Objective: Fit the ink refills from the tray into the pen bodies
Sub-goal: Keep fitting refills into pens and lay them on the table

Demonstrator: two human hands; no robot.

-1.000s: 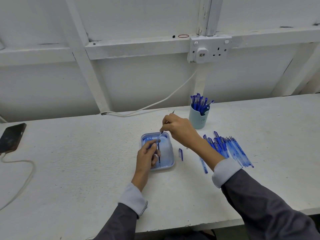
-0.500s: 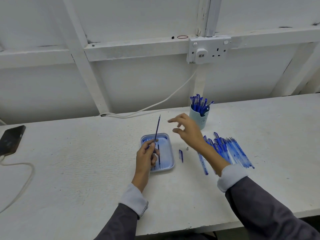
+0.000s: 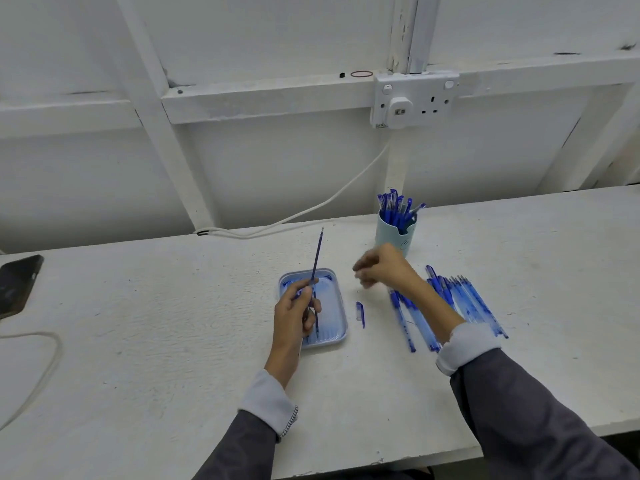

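**Refill held by the left hand (image 3: pixel 292 317) over the tray (image 3: pixel 334 317); right hand (image 3: pixel 382 268) unclear**

We find the left hand pinching one ink refill (image 3: pixel 317 258) low on its shaft, between thumb and fingertips; the refill points up and away from the person, slightly tilted. The hand sits over the near-left part of the tray, which rests on the worktop (image 3: pixel 173 323); a second refill (image 3: pixel 316 327) lies lengthwise in the tray, just beside the fingers. The right hand hovers between the tray and the pen bodies (image 3: pixel 464 299), which lie in a row on the worktop; it is motion-blurred, its fingers look curled, and we cannot tell whether it grips anything.

Handling, in our judgement: the ink refill is a thin, very light tube; stiff enough to push, yet apt to bow if driven from its far end; smooth, so it may slip in a loose pinch; the writing tip is the delicate part. We advise a pinch near mid-shaft, close to the barrel mouth on entry. The pen bodies look light, round and prone to rolling; take one around the barrel, clear of its open end.

Markings: no brand, label or lettering is legible on the ink refill, the pen bodies or the tray; the pale cup (image 3: pixel 398 237) of pens behind the right hand bears a faint mark, too small to read; the wall socket (image 3: pixel 415 98) shows no readable text.
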